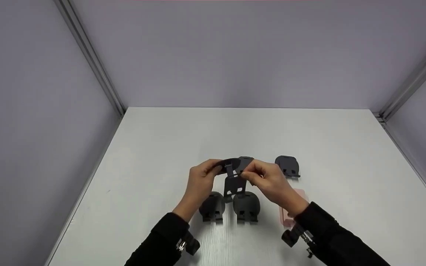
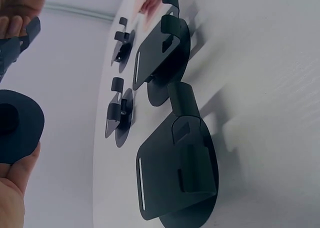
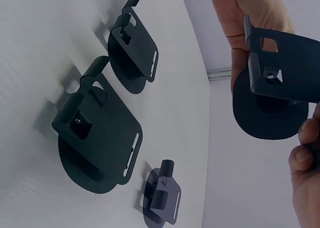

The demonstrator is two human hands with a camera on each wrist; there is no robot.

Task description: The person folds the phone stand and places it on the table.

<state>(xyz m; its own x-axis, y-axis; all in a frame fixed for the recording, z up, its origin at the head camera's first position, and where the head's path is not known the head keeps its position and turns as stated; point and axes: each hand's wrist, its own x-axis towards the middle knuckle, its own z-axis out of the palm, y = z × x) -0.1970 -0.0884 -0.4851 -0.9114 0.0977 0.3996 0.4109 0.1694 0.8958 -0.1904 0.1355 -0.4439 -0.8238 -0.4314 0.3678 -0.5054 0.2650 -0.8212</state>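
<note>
A dark grey phone stand (image 1: pixel 234 183) is held up over the table between both hands, its plate tilted away from its rounded base. My left hand (image 1: pixel 200 181) grips that base (image 2: pixel 22 125) at the edge, thumb and fingers on opposite faces. On the other side, my right hand (image 1: pixel 270 181) pinches the plate's edge with thumb and curled fingers. In the right wrist view, the plate (image 3: pixel 292 63) shows its cut-out holes and bent lip. Just below the hands, two similar stands (image 1: pixel 212 207) (image 1: pixel 246 207) lie folded side by side on the table.
Another stand (image 1: pixel 244 162) lies behind the held one, partly hidden by it and the right hand. A further stand (image 1: pixel 287 165) lies at the back right. Beneath the right forearm is a pink object (image 1: pixel 285 218), mostly covered. The white table (image 1: pixel 161 140) meets pale walls.
</note>
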